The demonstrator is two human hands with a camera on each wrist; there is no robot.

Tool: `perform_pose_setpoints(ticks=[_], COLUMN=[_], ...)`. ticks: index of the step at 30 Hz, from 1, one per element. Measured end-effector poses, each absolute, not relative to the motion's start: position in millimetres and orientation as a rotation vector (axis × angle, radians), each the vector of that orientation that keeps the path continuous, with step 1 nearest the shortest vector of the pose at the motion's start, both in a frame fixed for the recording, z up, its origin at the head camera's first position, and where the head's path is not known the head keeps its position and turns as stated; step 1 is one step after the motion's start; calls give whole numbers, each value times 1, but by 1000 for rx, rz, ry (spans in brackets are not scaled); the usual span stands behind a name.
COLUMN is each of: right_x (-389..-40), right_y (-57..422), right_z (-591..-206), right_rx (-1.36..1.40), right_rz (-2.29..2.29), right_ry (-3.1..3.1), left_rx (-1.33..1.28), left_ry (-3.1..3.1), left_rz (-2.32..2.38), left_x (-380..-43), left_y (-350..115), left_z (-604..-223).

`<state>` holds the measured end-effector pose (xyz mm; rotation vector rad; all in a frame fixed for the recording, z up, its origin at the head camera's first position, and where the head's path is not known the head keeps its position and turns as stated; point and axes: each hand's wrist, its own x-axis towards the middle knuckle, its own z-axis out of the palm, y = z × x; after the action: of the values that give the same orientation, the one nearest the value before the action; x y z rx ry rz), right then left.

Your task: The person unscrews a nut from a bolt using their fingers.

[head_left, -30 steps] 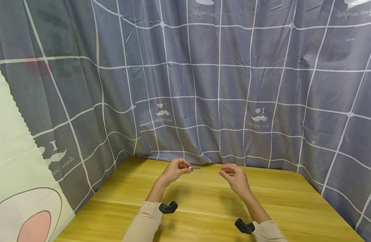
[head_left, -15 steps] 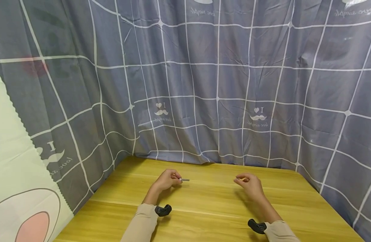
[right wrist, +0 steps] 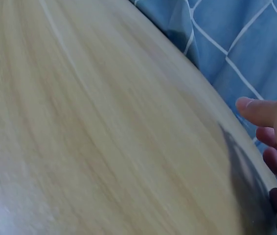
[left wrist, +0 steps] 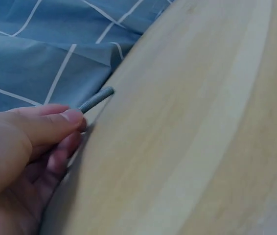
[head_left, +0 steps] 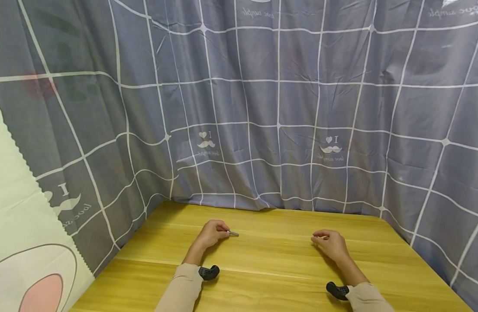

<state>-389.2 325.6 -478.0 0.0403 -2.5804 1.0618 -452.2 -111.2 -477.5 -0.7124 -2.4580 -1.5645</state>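
My left hand [head_left: 211, 234] pinches a grey metal bolt [head_left: 233, 233] between thumb and fingers, just above the table on the left side. In the left wrist view the threaded shank of the bolt [left wrist: 97, 99] sticks out past the thumb tip; its other end is hidden in the fingers. Farther right, my right hand [head_left: 333, 245] holds thumb and forefinger together over the table, around what seems a tiny metal piece, mostly covered. From the right wrist view, the thumb [right wrist: 258, 110] and curled fingers show, but nothing held can be made out.
A wood-grain table [head_left: 270, 268] spreads under both hands. Grey curtain with white grid lines [head_left: 262, 104] hangs along its back and sides. Pale cloth [head_left: 13, 208] hangs at the left. Black wrist mounts [head_left: 209, 272] sit at both sleeve cuffs.
Both hands have moved apart and lower, towards the near side of the table. The bolt has stayed in the left hand; the right hand keeps its pinching shape.
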Motion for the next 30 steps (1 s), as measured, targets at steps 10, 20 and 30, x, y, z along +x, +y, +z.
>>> perform_pose_setpoints(ticks=[10, 20, 30], right_x=[-380, -381, -383], right_y=[327, 323, 323], right_z=[-481, -480, -484], right_rx=[-71, -59, -9], right_rz=[910, 853, 838], right_ry=[-2665, -2678, -2673], left_rx=[-628, -619, -545], left_ry=[-2574, -2570, -2596], left_rz=[-1280, -1284, -1307], left_x=[-451, -452, -452], left_y=[-120, -127, -126], left_z=[-477, -477, -480])
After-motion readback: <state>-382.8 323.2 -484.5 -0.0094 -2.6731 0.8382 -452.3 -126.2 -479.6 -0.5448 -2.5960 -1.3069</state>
